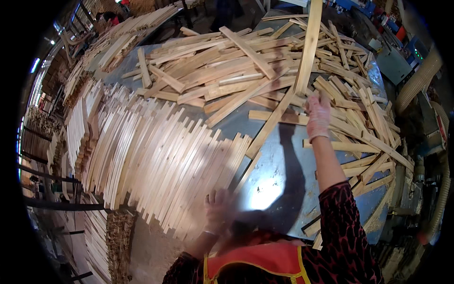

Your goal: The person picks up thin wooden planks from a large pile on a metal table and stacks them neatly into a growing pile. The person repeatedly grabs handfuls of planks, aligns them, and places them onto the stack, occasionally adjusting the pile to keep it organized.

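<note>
My right hand [319, 116], in a pale glove, reaches out over the heap with bent fingers at the lower end of a long wooden strip [309, 45]. That strip rises steeply, its upper part passing out of the top of the picture. My left hand [219, 210] is smeared by motion, its fingers stretched out and apart at the near right edge of a row of wooden strips [161, 161]. These strips lie side by side, closely packed. Loose strips [203, 66] cover the far side of the metal table [269, 184], crossing at many angles.
More strips are stacked at the left, beside a bundle with brown ends [120, 241]. A ribbed hose [421, 78] and a grey machine box [397, 64] stand at the right. Another person [111, 19] is far off at the upper left.
</note>
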`<state>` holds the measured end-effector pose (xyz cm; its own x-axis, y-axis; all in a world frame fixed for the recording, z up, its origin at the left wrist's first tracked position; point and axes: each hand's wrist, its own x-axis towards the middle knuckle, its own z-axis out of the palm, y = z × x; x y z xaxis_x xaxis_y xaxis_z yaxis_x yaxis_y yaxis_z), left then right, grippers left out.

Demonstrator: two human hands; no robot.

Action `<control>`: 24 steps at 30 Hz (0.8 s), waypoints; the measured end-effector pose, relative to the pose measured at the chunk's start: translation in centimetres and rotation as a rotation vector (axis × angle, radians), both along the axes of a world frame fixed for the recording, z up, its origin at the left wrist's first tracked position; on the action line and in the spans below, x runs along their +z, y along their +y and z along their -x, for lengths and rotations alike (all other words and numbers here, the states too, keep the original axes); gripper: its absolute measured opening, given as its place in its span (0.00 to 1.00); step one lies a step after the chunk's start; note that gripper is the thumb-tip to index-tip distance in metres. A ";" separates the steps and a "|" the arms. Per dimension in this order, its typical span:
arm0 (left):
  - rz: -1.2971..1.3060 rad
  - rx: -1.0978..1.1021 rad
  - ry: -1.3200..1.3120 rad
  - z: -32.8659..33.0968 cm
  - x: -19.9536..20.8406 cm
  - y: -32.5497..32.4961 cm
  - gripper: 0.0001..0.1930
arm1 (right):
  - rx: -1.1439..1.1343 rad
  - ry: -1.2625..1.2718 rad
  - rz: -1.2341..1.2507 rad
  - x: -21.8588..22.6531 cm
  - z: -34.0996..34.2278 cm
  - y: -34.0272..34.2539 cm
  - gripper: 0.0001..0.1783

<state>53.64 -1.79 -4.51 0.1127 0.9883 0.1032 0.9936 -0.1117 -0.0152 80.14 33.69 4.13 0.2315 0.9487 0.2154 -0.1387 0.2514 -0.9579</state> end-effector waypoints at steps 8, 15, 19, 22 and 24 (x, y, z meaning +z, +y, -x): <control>-0.074 0.068 -0.112 0.0 -2.2 1.6 0.17 | 0.248 0.101 0.694 -18.8 9.7 -2.2 0.26; 0.118 0.086 -0.108 2.1 -3.4 -0.5 0.26 | 0.510 0.911 0.660 -4.8 4.7 -6.8 0.23; 0.126 -0.003 -0.050 1.8 0.0 1.6 0.26 | 0.533 0.835 0.812 -7.8 2.6 -19.0 0.25; 0.077 0.046 -0.277 1.6 1.4 0.8 0.28 | 0.545 0.751 0.830 -10.4 4.3 -27.9 0.27; 0.119 0.029 -0.342 2.1 0.9 -1.0 0.29 | 0.613 0.787 0.913 -10.5 5.7 -32.1 0.26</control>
<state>51.54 -2.78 -3.60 0.0635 0.9979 0.0138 0.9417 -0.0645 0.3301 74.41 1.63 -6.35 -0.5082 0.6753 -0.5345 -0.5827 -0.7266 -0.3639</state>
